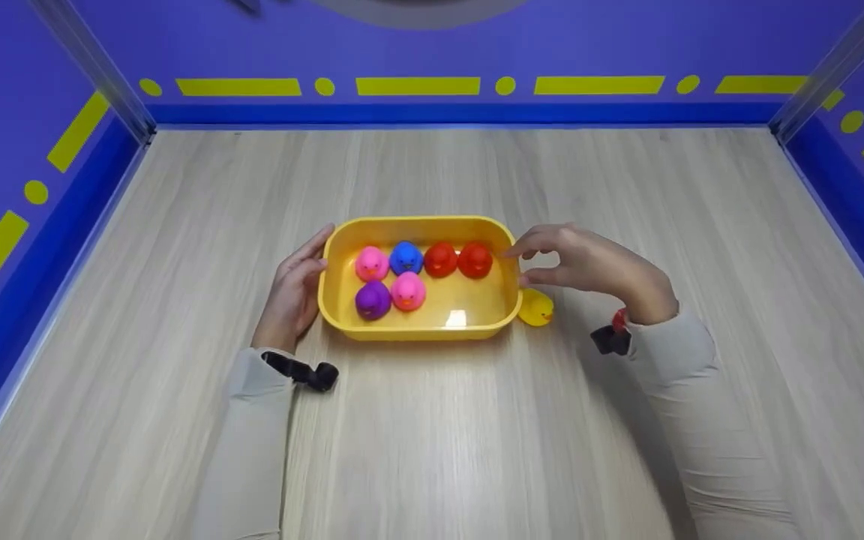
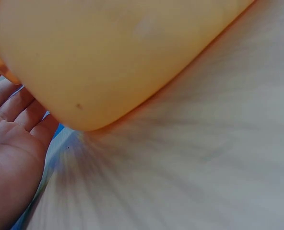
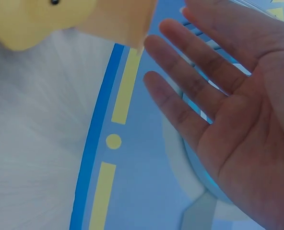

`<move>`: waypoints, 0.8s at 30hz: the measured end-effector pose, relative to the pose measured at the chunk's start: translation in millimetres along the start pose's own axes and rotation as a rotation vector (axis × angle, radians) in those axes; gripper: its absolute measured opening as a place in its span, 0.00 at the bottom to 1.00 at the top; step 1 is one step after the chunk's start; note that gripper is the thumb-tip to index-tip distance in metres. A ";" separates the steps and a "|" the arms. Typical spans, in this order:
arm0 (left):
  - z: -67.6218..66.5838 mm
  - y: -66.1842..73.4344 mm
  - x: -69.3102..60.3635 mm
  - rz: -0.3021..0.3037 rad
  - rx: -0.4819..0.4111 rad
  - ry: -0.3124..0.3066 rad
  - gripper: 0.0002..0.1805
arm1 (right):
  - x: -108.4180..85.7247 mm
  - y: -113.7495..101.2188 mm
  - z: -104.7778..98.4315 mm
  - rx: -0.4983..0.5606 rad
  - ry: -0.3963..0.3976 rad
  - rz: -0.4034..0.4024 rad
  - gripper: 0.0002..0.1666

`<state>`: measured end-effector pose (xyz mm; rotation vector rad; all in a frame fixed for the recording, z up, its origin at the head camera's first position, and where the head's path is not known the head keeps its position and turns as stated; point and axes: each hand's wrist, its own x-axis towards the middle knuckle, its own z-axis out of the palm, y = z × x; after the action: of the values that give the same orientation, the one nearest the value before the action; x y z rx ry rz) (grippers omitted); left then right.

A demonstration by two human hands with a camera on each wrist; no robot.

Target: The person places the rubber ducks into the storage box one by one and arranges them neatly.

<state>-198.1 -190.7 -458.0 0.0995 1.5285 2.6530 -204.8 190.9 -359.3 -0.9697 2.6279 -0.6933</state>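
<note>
Tub (image 1: 402,332): yellow, on the table (image 1: 432,435); long axis left to right; front taken as the wearer's side

Contents, back row from the tub's left end: pink duck (image 1: 372,263), blue duck (image 1: 406,258), red duck (image 1: 441,259), second red duck (image 1: 475,259); front row, toward the tub's left: purple duck (image 1: 373,299), second pink duck (image 1: 408,291)

Item apart: yellow duck (image 1: 535,308), one, outside the tub, just beside its right end, near the front corner; contact with the wall cannot be told, nor the duck's own long axis

Right hand (image 1: 589,259): at the tub's right end, fingertips by the rim, fingers loosely extended, palm holding nothing; any pressure on the rim cannot be told

Left hand (image 1: 293,289): at the tub's left end, fingers laid along the outer wall, thumb near the rim, not clenched

Governing relation: yellow duck just to the front of the right thumb; right hand nearer, left hand a full tub length off; a short reach, by judgement, for the right
</note>
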 end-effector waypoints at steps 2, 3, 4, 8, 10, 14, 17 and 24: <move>-0.3 -0.1 0.1 0.000 -0.001 0.000 0.32 | -2.9 2.1 0.9 0.000 0.019 -0.002 0.22; -0.5 -0.4 0.2 0.000 -0.001 0.001 0.31 | -4.4 3.1 1.4 -0.001 0.025 -0.001 0.22; -0.8 -0.8 0.3 0.000 -0.002 0.002 0.31 | -6.0 4.3 1.9 0.000 0.030 0.002 0.21; -1.9 -1.7 0.3 -0.002 -0.010 0.002 0.31 | -11.6 8.9 4.3 0.012 0.033 0.022 0.21; -2.1 -1.6 -0.1 -0.004 -0.015 0.000 0.31 | -14.3 11.1 5.7 0.020 0.032 0.028 0.20; -1.5 -0.7 -1.3 -0.008 -0.016 -0.005 0.31 | -19.4 15.3 8.2 0.032 0.034 0.032 0.20; -1.3 -0.8 -1.1 -0.010 -0.005 -0.001 0.31 | -23.1 18.3 10.7 0.048 0.033 0.045 0.19; -0.1 -0.1 -0.2 -0.003 0.017 0.015 0.31 | -30.3 23.8 17.0 0.077 0.007 0.090 0.19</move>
<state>-197.9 -190.7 -458.2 0.0779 1.5546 2.6446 -188.5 221.0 -383.9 -0.8242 2.6114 -0.7708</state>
